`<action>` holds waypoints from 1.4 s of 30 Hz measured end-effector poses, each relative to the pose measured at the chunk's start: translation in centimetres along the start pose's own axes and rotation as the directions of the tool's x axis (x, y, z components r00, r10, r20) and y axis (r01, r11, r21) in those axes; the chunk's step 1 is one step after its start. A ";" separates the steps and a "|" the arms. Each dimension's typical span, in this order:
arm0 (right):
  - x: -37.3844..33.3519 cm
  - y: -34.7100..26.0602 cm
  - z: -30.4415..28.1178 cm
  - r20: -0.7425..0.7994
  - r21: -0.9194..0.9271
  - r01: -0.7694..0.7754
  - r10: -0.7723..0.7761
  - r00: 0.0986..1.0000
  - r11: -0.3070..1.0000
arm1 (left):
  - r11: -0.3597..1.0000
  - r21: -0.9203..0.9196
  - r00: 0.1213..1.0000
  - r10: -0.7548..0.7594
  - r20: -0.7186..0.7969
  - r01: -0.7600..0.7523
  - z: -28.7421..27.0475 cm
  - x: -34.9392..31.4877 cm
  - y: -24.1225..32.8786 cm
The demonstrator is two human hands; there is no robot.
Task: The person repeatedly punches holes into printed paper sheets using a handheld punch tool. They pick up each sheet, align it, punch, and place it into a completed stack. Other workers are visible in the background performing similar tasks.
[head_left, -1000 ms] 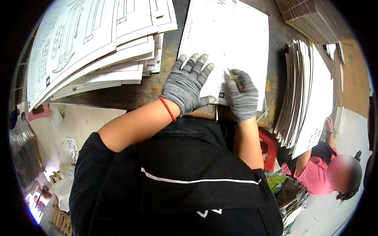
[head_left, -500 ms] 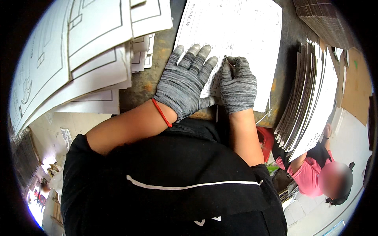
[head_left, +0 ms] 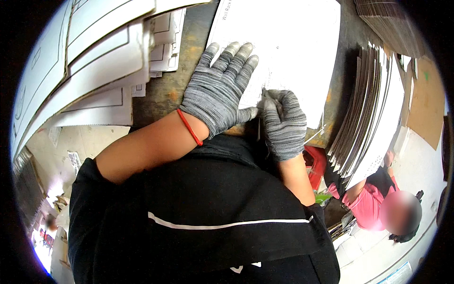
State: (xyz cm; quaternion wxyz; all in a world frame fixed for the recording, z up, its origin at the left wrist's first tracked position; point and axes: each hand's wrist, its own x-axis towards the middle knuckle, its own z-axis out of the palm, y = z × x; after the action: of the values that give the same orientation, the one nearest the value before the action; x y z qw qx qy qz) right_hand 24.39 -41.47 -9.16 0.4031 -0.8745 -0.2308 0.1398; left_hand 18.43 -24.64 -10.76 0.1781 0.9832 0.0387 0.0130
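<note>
A white printed cardboard sheet (head_left: 302,52) lies flat before me. My left hand (head_left: 220,85), in a grey striped knit glove, rests palm down on its left side, fingers stretched and apart. Close beside it, my right hand (head_left: 284,120), gloved alike, is closed in a pinch over the sheet's near part. A small dark tip shows at its thumb and forefinger, but what it belongs to is hidden by the fingers.
Tall piles of white printed sheets (head_left: 101,57) rise at my left. At the right leans a stack of boards (head_left: 364,113), with brown cardboard (head_left: 390,28) piled behind. The worktable (head_left: 194,28) is dark and worn. A person in pink (head_left: 369,208) is at the lower right.
My right hand has drawn nearer to me, toward the sheet's near edge, still pinched. The left hand stays spread on the sheet. The whole view has shifted slightly.
</note>
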 end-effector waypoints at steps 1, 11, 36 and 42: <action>0.2 -0.3 -0.4 0.023 0.058 -0.107 0.106 0.994 0.993 | 1.000 -0.001 1.000 0.003 -0.009 -0.003 -0.1 0.1 0.0; 4.7 -1.8 1.9 -0.057 -0.193 0.044 -0.056 0.997 0.980 | 1.000 0.006 0.999 -0.016 0.031 0.016 0.0 0.0 0.2; -0.4 -2.4 0.1 0.237 -0.374 0.140 -0.051 0.970 0.917 | 0.991 0.133 1.000 -0.007 0.025 0.003 0.2 0.0 0.1; -1.9 0.3 -2.1 -0.074 -0.050 0.030 -0.034 0.997 0.998 | 0.962 -0.253 0.992 -0.119 -0.051 0.102 -2.1 -3.0 -0.3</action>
State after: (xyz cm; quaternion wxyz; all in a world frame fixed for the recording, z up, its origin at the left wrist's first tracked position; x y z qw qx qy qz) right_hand 23.74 -44.02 -7.93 0.3920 -0.8850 -0.2329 0.0945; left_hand 15.30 -23.83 -8.97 0.2997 0.9482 0.0974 0.0399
